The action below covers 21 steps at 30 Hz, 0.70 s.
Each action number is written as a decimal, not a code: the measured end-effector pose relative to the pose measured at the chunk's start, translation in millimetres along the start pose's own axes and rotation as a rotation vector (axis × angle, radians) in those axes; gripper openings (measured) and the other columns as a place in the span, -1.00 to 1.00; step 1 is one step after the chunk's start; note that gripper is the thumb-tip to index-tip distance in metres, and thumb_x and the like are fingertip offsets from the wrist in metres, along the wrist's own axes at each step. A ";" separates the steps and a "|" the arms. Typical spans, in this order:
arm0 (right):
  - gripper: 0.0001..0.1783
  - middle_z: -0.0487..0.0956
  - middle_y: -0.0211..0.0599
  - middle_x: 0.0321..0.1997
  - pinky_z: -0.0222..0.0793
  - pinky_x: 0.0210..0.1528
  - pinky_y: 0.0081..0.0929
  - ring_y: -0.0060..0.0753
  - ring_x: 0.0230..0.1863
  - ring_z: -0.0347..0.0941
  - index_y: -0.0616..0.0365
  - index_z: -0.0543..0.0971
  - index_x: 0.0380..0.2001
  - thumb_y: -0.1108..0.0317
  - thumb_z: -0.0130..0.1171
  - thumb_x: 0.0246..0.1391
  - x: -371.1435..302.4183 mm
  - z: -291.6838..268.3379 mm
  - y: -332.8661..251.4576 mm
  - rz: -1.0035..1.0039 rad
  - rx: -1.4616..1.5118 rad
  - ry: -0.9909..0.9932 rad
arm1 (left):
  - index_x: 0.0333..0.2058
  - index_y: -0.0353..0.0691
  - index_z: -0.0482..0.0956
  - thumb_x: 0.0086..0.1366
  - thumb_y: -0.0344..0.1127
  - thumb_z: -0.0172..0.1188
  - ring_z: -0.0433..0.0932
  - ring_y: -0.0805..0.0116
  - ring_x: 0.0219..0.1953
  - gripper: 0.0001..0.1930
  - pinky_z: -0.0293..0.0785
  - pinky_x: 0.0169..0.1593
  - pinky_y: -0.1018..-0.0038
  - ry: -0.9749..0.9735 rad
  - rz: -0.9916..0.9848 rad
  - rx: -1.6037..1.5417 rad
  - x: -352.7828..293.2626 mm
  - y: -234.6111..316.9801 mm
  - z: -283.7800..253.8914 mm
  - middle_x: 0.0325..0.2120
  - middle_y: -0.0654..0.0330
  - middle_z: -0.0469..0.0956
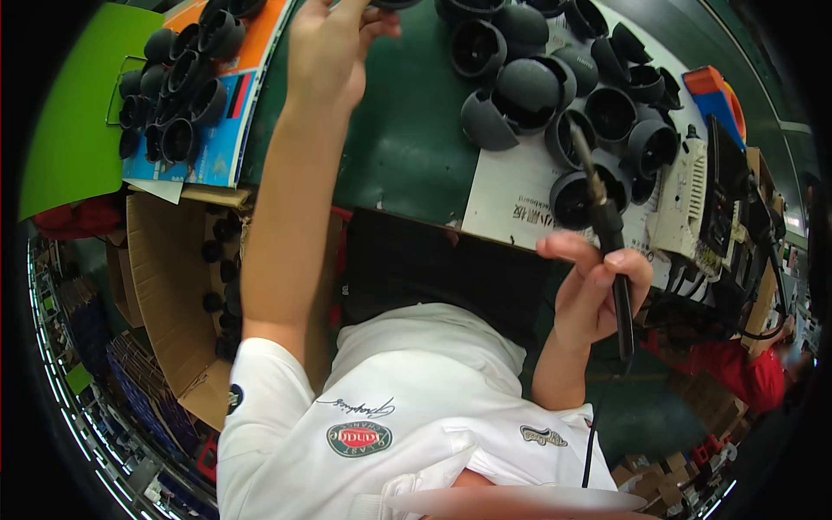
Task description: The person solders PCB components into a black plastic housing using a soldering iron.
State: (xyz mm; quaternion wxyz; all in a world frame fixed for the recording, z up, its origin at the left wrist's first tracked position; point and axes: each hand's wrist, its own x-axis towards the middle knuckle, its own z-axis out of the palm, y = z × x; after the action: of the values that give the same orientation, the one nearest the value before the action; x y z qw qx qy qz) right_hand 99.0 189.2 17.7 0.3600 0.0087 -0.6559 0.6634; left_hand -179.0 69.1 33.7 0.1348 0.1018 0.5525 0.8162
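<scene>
My right hand (pixel 602 290) is closed round the black handle of a soldering iron (pixel 614 234), whose metal tip points up and away over the table. Its index finger sticks out to the left. At the top edge my left hand (pixel 334 52) reaches far forward with curled fingers. A black plastic shell (pixel 395 3) shows at those fingers, mostly cut off by the edge of the view. Just beyond the iron lies a heap of rounded black plastic shells (pixel 529 87), several of them with their hollow side up, on a white printed sheet (pixel 498 195).
More black shells (pixel 184 74) lie on an orange and blue printed board (pixel 230 113) at the left. A white and black boxy device (pixel 693 199) with cables stands at the right, near an orange and blue object (pixel 718 100). Below the green table (pixel 394 147) is a cardboard box (pixel 173 295).
</scene>
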 end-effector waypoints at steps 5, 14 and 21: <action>-0.71 0.57 0.01 -0.57 0.50 -0.39 -0.35 -0.20 -0.56 0.56 0.18 0.36 -0.22 0.17 0.02 0.19 -8.3 -13.7 -5.3 -0.098 -0.110 0.030 | -0.13 -0.31 0.42 0.25 -0.42 0.07 0.54 0.33 -0.44 -0.78 0.53 -0.41 0.42 -0.009 -0.047 0.012 138.0 -42.4 -35.4 -0.36 0.11 0.55; -0.61 0.31 -0.17 -0.25 0.43 -0.48 -0.55 -0.39 -0.39 0.33 0.15 0.49 -0.31 0.01 0.11 0.09 -14.5 -33.1 -5.9 -0.170 -0.433 0.076 | -0.22 -0.43 0.44 0.17 -0.42 0.14 0.52 0.20 -0.60 -0.77 0.57 -0.52 0.37 0.117 -0.086 0.246 212.9 -39.0 -4.8 -0.46 0.03 0.50; -0.68 0.38 -0.10 -0.18 0.50 -0.37 -0.55 -0.31 -0.28 0.39 0.23 0.45 -0.32 0.17 0.21 0.05 -17.7 -41.4 -10.0 -0.033 -0.293 0.445 | 0.11 -0.32 0.29 -0.05 -0.57 -0.03 0.38 0.27 0.02 -0.38 0.29 0.09 0.46 -0.698 0.298 0.797 78.6 25.6 52.8 -0.10 0.05 0.43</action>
State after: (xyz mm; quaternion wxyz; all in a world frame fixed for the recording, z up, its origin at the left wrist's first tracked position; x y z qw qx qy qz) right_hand 136.0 216.0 12.1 0.5036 -0.1790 -0.6494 0.5410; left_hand -239.2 132.3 78.3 0.1440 0.4869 0.7209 0.4718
